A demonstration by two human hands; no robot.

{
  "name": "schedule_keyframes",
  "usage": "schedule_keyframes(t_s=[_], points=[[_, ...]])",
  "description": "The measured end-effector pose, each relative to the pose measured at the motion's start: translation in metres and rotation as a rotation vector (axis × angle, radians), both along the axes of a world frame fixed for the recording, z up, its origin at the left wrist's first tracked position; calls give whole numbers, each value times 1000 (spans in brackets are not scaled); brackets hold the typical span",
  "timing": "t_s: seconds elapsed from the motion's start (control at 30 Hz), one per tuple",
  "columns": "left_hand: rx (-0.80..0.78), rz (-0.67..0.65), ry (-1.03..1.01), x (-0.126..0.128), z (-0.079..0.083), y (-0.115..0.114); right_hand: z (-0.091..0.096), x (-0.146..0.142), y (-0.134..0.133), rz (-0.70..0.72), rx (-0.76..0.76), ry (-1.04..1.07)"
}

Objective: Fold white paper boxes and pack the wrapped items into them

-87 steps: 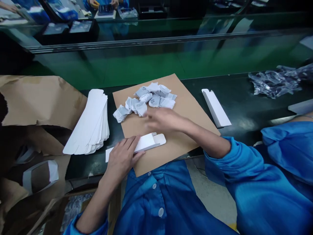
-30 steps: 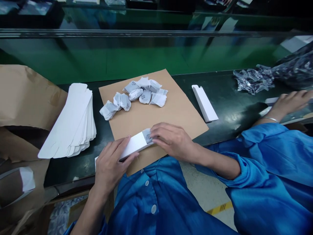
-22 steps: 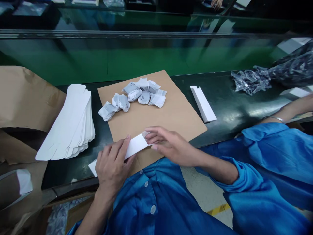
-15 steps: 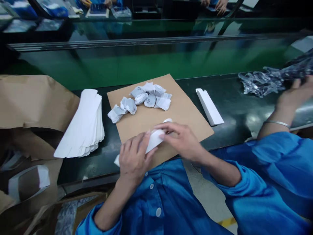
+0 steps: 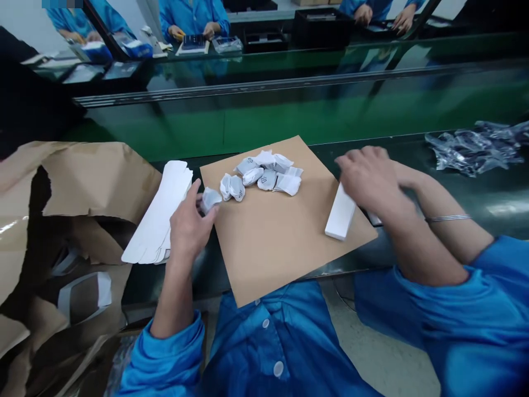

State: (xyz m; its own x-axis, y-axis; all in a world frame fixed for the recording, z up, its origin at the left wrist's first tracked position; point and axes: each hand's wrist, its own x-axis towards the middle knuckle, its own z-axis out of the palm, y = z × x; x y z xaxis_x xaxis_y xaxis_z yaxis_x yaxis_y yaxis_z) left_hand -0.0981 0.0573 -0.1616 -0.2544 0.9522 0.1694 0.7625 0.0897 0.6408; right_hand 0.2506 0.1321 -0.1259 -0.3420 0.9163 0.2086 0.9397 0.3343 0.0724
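Note:
My left hand has its thumb and fingers around a small white wrapped packet at the left edge of a brown cardboard sheet. Several similar packets lie grouped on the sheet's far half. My right hand, slightly blurred, is over the far end of a long, narrow white box at the sheet's right side. Its fingertips are partly hidden. Part of another white piece shows just beyond my right wrist.
A fanned stack of white card blanks lies left of the sheet, beside a large open brown carton. A co-worker's braceleted arm reaches in behind my right arm. Clear plastic bags lie far right. Several people work across the line.
My hands have parted from the white piece they held together: left to the end packet, right out to the right with the box. The co-worker's arm has come in from the right.

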Motion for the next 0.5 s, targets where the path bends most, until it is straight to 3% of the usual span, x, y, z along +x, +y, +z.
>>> schedule_keyframes(t_s=[0.03, 0.13, 0.23, 0.33, 0.43, 0.5], points=[[7, -69, -208, 5, 0, -9, -3, -22, -19, 75, -19, 70], [-75, -291, -757, 26, -3, -32, -16, -89, -72, 438, -194, 574], [-133, -340, -870, 42, -10, -47, -35, -133, -96, 487, -275, 681], [-71, -255, -530, 26, -9, -54, -54, -134, -91, 450, -268, 611], [55, 88, 81, -20, 3, -55, -70, -105, -71, 412, -254, 542], [-43, 242, 343, -52, 11, -52, -77, -82, -57, 346, -240, 441]])
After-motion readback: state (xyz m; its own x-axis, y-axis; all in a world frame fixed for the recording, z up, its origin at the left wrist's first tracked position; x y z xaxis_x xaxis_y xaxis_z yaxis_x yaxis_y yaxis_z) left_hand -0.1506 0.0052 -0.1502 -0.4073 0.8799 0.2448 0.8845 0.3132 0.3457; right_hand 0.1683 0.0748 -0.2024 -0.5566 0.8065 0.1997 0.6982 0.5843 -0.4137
